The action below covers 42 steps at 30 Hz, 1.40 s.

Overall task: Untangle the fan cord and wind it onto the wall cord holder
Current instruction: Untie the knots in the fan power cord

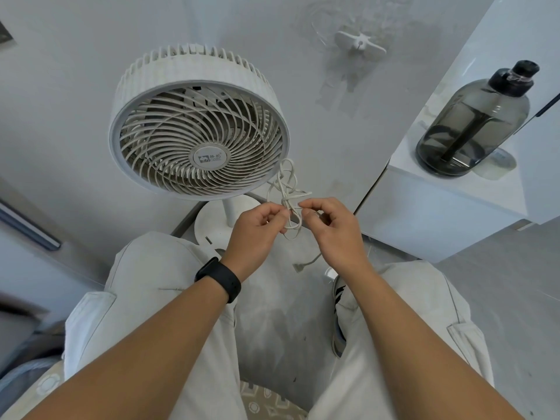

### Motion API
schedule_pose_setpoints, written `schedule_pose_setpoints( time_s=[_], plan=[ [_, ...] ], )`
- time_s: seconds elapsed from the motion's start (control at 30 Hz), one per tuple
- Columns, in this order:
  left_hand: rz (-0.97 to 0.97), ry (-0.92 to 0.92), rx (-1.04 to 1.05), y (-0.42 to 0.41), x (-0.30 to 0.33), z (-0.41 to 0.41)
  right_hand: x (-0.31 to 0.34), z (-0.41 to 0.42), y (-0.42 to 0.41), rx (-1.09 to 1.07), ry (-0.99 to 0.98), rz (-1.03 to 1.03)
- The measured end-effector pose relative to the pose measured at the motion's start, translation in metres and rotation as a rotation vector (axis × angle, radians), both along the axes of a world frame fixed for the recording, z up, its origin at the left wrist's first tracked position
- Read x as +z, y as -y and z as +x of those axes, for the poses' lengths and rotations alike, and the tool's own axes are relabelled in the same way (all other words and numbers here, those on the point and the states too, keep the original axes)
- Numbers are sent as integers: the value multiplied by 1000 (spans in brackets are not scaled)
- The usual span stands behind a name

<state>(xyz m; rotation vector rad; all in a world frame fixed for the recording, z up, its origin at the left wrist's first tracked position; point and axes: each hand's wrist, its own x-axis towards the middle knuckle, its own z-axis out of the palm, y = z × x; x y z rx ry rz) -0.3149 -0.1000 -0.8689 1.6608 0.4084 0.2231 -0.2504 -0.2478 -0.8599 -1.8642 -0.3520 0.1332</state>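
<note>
The white fan [198, 128] dominates the view, its round grille tilted up toward the camera on a slim pole above a round base [221, 221] set on the floor against the wall. To the right, a white cabinet [439, 204] is seen, with a dark, smoke-tinted water bottle [472, 119] stood on its top, well apart from the work. Light trousers are visible on both knees, spread so that the hands can be held between them in front of the fan.

The left hand [257, 234], banded at the wrist by a black watch [218, 278], is closed in a pinch on one side of the knot. The right hand [333, 231] is likewise pinched, thumb against forefinger, on the other side; the remaining fingers are curled in. The grip appears chosen so that a loop can be teased apart rather than tightened.

The fan cord [288, 189] is bunched in tangled loops just below the grille's rim and between the two hands, with its plug end [298, 267] hanging loose below them.

The wall cord holder [360, 43], small and white, is fixed high on the wall up and to the right of the fan; nothing is wound on it yet. Untangling is judged unfinished, and the fan head may crowd the reach upward.
</note>
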Motion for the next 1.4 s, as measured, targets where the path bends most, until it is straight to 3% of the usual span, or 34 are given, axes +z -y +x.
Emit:
schedule_pose_setpoints(
  time_s=[0.27,0.8,1.03,1.17,1.3,1.4],
  plan=[
    [205,61,-3,-3,-7,-1,3,-3,0,136,18,6],
    [173,16,-1,-5,-4,-4,-2,3,3,236,-144,32],
    [169,36,3,-3,-1,-5,-3,-1,-1,240,-111,36],
    [58,14,24,0,5,-5,-4,-3,-4,269,-206,120],
    [78,0,23,0,8,-3,-6,0,-7,303,-361,151],
    [85,-31,-18,0,7,-4,-7,3,-7,262,-320,90]
  ],
)
